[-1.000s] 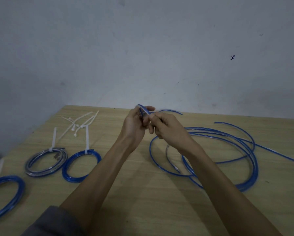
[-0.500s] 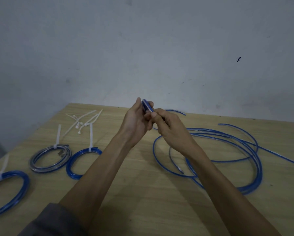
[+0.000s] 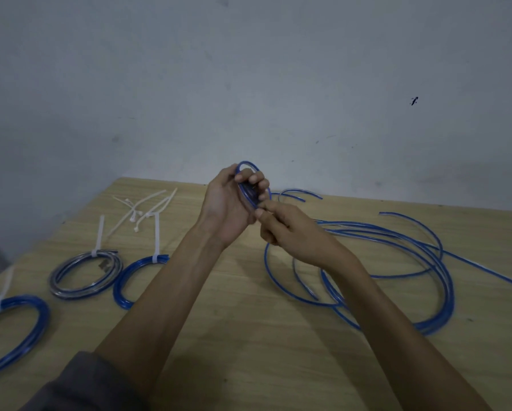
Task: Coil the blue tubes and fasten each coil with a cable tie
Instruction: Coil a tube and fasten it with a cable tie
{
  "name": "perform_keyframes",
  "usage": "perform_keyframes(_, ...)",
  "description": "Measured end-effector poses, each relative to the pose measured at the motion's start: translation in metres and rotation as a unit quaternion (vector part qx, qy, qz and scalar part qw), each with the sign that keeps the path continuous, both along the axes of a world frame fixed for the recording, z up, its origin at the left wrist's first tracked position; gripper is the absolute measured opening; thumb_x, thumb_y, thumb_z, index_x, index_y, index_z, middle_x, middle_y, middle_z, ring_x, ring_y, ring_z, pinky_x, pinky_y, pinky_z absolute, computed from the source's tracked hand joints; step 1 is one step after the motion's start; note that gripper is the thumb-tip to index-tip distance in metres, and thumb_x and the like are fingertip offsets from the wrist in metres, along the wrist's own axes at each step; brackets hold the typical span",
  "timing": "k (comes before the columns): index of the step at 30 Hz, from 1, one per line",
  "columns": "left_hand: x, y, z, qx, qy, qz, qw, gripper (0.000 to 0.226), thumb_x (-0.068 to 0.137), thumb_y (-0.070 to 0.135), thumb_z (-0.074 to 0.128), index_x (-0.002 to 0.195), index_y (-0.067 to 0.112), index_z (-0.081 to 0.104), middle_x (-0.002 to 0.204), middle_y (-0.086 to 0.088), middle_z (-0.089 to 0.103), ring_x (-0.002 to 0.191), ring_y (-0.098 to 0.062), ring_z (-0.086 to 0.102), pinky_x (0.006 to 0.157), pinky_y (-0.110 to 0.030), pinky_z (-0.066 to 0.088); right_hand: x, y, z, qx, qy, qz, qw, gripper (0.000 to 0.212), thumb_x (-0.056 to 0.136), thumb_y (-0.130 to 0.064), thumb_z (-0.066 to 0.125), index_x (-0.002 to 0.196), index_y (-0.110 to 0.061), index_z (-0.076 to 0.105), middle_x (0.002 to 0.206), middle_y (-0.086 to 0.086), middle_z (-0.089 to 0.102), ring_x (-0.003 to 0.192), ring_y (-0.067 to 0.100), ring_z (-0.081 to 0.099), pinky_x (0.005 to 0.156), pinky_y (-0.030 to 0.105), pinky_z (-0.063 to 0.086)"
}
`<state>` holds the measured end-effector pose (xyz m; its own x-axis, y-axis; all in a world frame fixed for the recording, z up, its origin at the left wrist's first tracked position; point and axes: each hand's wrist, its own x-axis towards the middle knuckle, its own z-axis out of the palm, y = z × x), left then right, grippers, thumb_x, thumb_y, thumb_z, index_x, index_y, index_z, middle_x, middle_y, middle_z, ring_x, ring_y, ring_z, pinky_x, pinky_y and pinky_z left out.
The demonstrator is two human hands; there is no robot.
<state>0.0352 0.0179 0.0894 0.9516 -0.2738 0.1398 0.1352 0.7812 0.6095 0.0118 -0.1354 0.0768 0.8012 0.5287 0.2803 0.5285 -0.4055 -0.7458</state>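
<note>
Left hand point(image 3: 226, 203) clamps the small starting coil point(image 3: 248, 189) while right hand point(image 3: 290, 232), at four o'clock, pinches tube to feed it.

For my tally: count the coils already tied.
3, all left of the arms: one at the table's left edge, a greyish one, and one partly behind the left forearm.

We saw bare wooden table point(image 3: 248, 345) between and under the forearms, open for passing. To the right, loose blue tubing point(image 3: 426, 280) sprawled across the surface. To the left lay three tied coils point(image 3: 85, 277), and behind them a heap of spare cable ties point(image 3: 142, 209). A wall point(image 3: 248, 84) closed the far edge.
</note>
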Motion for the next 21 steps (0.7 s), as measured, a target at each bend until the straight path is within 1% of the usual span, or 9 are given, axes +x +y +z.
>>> perform_keyframes(2, 0.001, 0.01, 0.002, -0.018, -0.005, -0.014, 1.0, 0.039, 0.103, 0.028, 0.034, 0.065, 0.019, 0.037, 0.061, 0.003, 0.039, 0.058, -0.013, 0.045, 0.064, -0.025, 0.043, 0.003, -0.008, -0.001, -0.034, 0.034, -0.01, 0.999, 0.035, 0.107, -0.033, 0.044, 0.087, -0.013, 0.064, 0.064, -0.01, 0.052, 0.056, 0.0, 0.048, 0.062, 0.023, 0.041)
perform_keyframes(4, 0.0, 0.02, 0.007, 0.018, -0.022, -0.048, 0.998, 0.041, 0.103, 0.028, 0.033, 0.063, 0.021, 0.036, 0.053, 0.006, 0.026, 0.043, -0.01, 0.027, 0.049, -0.022, 0.03, 0.007, -0.02, -0.003, -0.059, 0.058, -0.023, 0.996, 0.039, 0.104, -0.043, 0.049, 0.082, -0.016, 0.067, 0.063, -0.013, 0.053, 0.057, -0.002, 0.05, 0.062, 0.02, 0.041)
perform_keyframes(6, -0.001, 0.026, 0.011, 0.119, -0.045, -0.066, 0.99, 0.043, 0.102, 0.03, 0.033, 0.059, 0.023, 0.036, 0.051, 0.007, 0.014, 0.042, -0.01, 0.01, 0.047, -0.026, 0.013, 0.014, -0.033, -0.006, -0.083, 0.066, -0.031, 0.994, 0.04, 0.1, -0.048, 0.055, 0.082, -0.015, 0.07, 0.061, -0.014, 0.052, 0.058, 0.001, 0.048, 0.062, 0.022, 0.041)
perform_keyframes(10, -0.005, 0.02, 0.011, 0.347, -0.097, -0.109, 0.927, 0.046, 0.102, 0.032, 0.032, 0.056, 0.026, 0.031, 0.05, 0.011, 0.014, 0.046, -0.009, 0.006, 0.049, -0.029, 0.005, 0.026, -0.056, -0.01, -0.139, 0.056, -0.07, 0.986, 0.037, 0.091, -0.051, 0.067, 0.083, -0.015, 0.071, 0.066, -0.001, 0.048, 0.063, 0.011, 0.045, 0.064, 0.035, 0.038)
perform_keyframes(14, -0.02, -0.006, 0.008, 0.576, -0.171, -0.149, 0.786, 0.05, 0.107, 0.035, 0.033, 0.058, 0.025, 0.028, 0.056, 0.006, 0.017, 0.05, -0.011, 0.01, 0.051, -0.029, 0.009, 0.032, -0.068, -0.006, -0.257, 0.016, -0.133, 0.957, 0.034, 0.093, -0.045, 0.067, 0.084, -0.013, 0.071, 0.077, 0.008, 0.066, 0.071, 0.021, 0.059, 0.065, 0.039, 0.045)
perform_keyframes(17, -0.032, -0.032, -0.001, 0.705, -0.213, -0.204, 0.645, 0.052, 0.109, 0.042, 0.029, 0.061, 0.021, 0.033, 0.056, 0.007, 0.028, 0.051, -0.012, 0.022, 0.054, -0.028, 0.023, 0.033, -0.063, -0.005, -0.319, -0.047, -0.179, 0.929, 0.024, 0.099, -0.033, 0.059, 0.094, -0.014, 0.071, 0.09, 0.006, 0.069, 0.086, 0.026, 0.064, 0.074, 0.04, 0.049)
perform_keyframes(19, -0.035, -0.043, -0.01, 0.786, -0.239, -0.178, 0.542, 0.057, 0.107, 0.049, 0.023, 0.066, 0.018, 0.047, 0.063, 0.004, 0.047, 0.059, -0.014, 0.042, 0.066, -0.032, 0.036, 0.031, -0.058, -0.001, -0.328, -0.087, -0.21, 0.917, 0.022, 0.102, -0.031, 0.053, 0.102, -0.017, 0.07, 0.101, 0.005, 0.068, 0.094, 0.027, 0.063, 0.078, 0.04, 0.051)
perform_keyframes(20, -0.035, -0.045, -0.014, 0.811, -0.239, -0.155, 0.512, 0.06, 0.107, 0.05, 0.022, 0.074, 0.013, 0.055, 0.073, -0.002, 0.057, 0.069, -0.018, 0.053, 0.075, -0.034, 0.042, 0.029, -0.056, 0.001, -0.325, -0.107, -0.219, 0.914, 0.023, 0.103, -0.03, 0.05, 0.103, -0.017, 0.068, 0.102, 0.005, 0.067, 0.094, 0.029, 0.062, 0.079, 0.041, 0.052)
perform_keyframes(21, -0.033, -0.046, -0.018, 0.823, -0.234, -0.132, 0.501, 0.063, 0.107, 0.051, 0.021, 0.082, 0.007, 0.059, 0.082, -0.008, 0.062, 0.079, -0.024, 0.059, 0.082, -0.036, 0.045, 0.027, -0.054, 0.003, -0.32, -0.124, -0.225, 0.912, 0.024, 0.104, -0.029, 0.047, 0.103, -0.016, 0.067, 0.102, 0.006, 0.066, 0.094, 0.03, 0.062, 0.079, 0.042, 0.052)
